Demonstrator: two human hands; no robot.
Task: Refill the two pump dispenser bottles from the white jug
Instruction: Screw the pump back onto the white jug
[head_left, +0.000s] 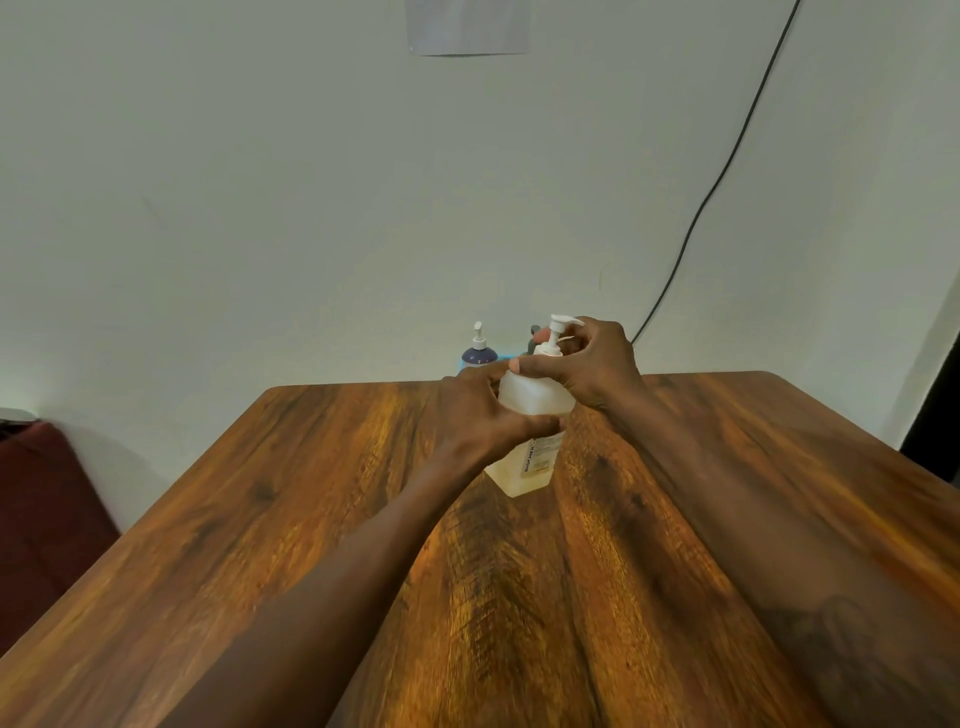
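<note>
A translucent white pump bottle (527, 460) with a printed label stands on the wooden table (311, 519), near its far edge. My left hand (480, 415) wraps around the bottle's body. My right hand (587, 366) grips its white pump head (561, 327) and collar at the top. Behind them a dark blue pump bottle (479, 353) with a white pump stands by the wall. A dark object behind my right hand is mostly hidden. I cannot make out the white jug.
A pale wall rises right behind the table's far edge. A black cable (717, 187) runs down the wall at the right. A dark red seat (41, 499) stands left of the table.
</note>
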